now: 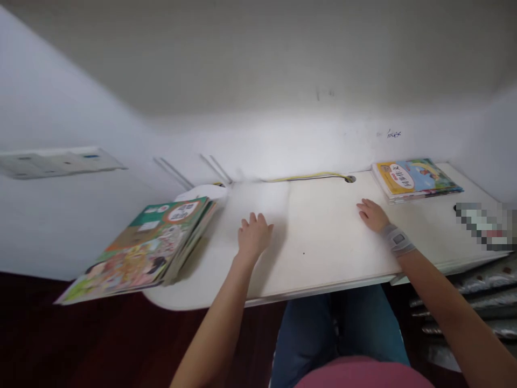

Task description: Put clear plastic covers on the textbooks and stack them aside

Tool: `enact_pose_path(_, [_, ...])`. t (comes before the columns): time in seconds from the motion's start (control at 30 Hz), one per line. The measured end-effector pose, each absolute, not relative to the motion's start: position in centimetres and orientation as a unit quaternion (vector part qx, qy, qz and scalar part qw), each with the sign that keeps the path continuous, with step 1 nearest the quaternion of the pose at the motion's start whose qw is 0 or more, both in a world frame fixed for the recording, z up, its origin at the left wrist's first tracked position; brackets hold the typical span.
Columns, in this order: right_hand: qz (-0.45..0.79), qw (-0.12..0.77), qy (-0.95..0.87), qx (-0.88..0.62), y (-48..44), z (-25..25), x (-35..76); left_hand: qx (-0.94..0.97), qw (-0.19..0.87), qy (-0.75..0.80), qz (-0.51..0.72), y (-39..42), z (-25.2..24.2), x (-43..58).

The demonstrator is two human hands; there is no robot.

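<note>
My left hand (254, 235) is over the left-middle part of the white desk (323, 231), fingers apart and nothing seen in them. A pale, blurred rectangular patch lies around that hand; I cannot tell whether it is a sheet or the desk surface. To its left, a tall stack of picture-covered books (161, 237) overhangs the desk's front left edge. My right hand (372, 215), with a grey band on the wrist, rests at the desk's right-middle, fingers stretched out. Beyond it, a smaller stack of books (418, 178) lies near the wall.
A yellow cable (307, 176) runs along the desk's back edge to a round cable hole (349, 179). A pixelated object (482, 226) lies at the far right. Socket plates (60, 163) are on the left wall. Silvery wrapped items (484, 299) sit below the desk's right end.
</note>
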State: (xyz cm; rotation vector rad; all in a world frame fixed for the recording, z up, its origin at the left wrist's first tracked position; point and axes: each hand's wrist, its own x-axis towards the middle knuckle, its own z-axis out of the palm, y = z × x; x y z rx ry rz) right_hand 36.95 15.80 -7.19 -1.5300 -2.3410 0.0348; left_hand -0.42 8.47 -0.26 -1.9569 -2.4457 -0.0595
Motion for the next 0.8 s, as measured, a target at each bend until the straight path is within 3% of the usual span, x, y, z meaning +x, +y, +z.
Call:
enact_pose_path(0.13, [0.006, 0.173, -0.828, -0.533, 15.9, -7.5, 37.3, -0.616, -0.056, -0.786, 0.013, 7.3, -0.9, -2.3])
enact_pose_path(0.37, [0.001, 0.161, -0.826, -0.541, 15.6, -7.1, 37.3, -0.617, -0.036, -0.786, -0.029, 6.4, -1.2, -3.2])
enact_pose_path(0.53, [0.013, 0.146, -0.824, -0.547, 14.6, -6.4, 36.3, -0.607, -0.031, -0.79, -0.077, 5.5, -0.1, -3.1])
enact_pose_path(0.63, [0.041, 0.156, -0.84, -0.518, 11.6, -6.2, 32.8, -0.613, -0.059, -0.768, -0.175, 5.1, 0.9, -0.8])
enact_pose_path(0.8, [0.141, 0.399, -0.783, -0.457, 3.8, -5.8, 24.2, -0.625, -0.26, -0.573, -0.461, 3.1, 2.8, 7.5])
